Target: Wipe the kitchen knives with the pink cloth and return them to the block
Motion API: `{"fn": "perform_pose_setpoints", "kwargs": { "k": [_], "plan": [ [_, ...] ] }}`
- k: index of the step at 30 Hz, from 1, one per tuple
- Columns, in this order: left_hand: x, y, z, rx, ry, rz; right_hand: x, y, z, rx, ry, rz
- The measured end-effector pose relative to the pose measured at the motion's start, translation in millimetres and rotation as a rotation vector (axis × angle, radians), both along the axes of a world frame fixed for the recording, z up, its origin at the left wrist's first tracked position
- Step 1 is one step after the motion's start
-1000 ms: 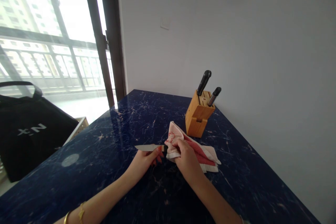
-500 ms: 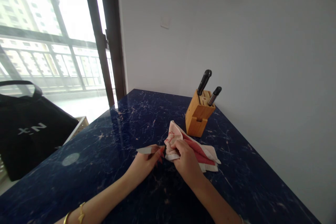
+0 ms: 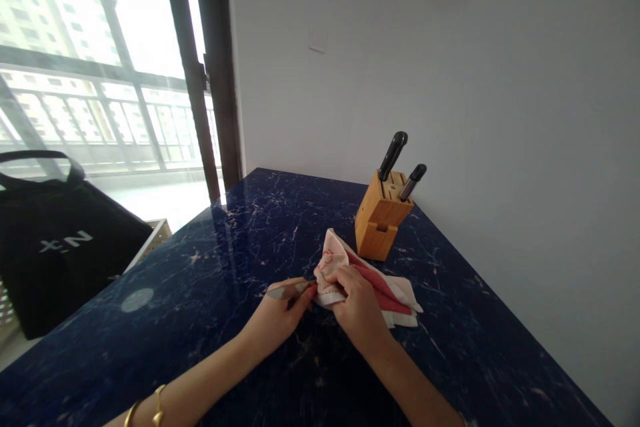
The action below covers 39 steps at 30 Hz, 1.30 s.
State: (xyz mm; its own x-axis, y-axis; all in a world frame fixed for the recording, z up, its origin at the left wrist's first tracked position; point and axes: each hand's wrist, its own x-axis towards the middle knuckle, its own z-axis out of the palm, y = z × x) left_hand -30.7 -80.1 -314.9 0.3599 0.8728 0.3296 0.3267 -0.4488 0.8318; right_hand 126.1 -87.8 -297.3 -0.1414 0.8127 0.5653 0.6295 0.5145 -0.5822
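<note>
My left hand (image 3: 280, 315) pinches a knife (image 3: 286, 291) low over the dark blue marbled table (image 3: 210, 267), its blade pointing left. Only a short piece of blade shows past the fingers. My right hand (image 3: 357, 303) is closed on a pink and white cloth (image 3: 385, 287), bunched against the knife where the two hands meet. The rest of the cloth lies on the table to the right. The knife's handle is hidden by my fingers and the cloth.
A wooden knife block (image 3: 381, 215) with two black-handled knives stands near the white wall behind the cloth. A black bag (image 3: 55, 240) sits beyond the table's left edge, before a large window (image 3: 100, 60).
Less of the blade shows than a second ago; it has slid right toward the cloth and turned. Both hands stay in about the same spot. The view shifted slightly.
</note>
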Motion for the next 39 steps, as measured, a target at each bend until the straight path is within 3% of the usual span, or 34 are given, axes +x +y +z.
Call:
{"fn": "perform_pose_setpoints", "kwargs": {
  "k": [15, 20, 28, 39],
  "plan": [
    [-1.9, 0.0, -0.7, 0.053, 0.019, 0.015, 3.6, 1.7, 1.6, -0.056, 0.093, 0.022],
    [-0.6, -0.6, 1.9, -0.033, -0.030, 0.021, 0.2, 0.5, -0.6, -0.073, 0.080, -0.039],
    [0.3, 2.2, -4.6, -0.220, -0.132, 0.089, 15.3, 10.9, -9.6, -0.112, -0.120, -0.227],
    [1.7, 5.7, -3.3, -0.263, -0.182, 0.083, -5.7, -1.6, -7.1, -0.069, -0.084, -0.059]
  ]
}}
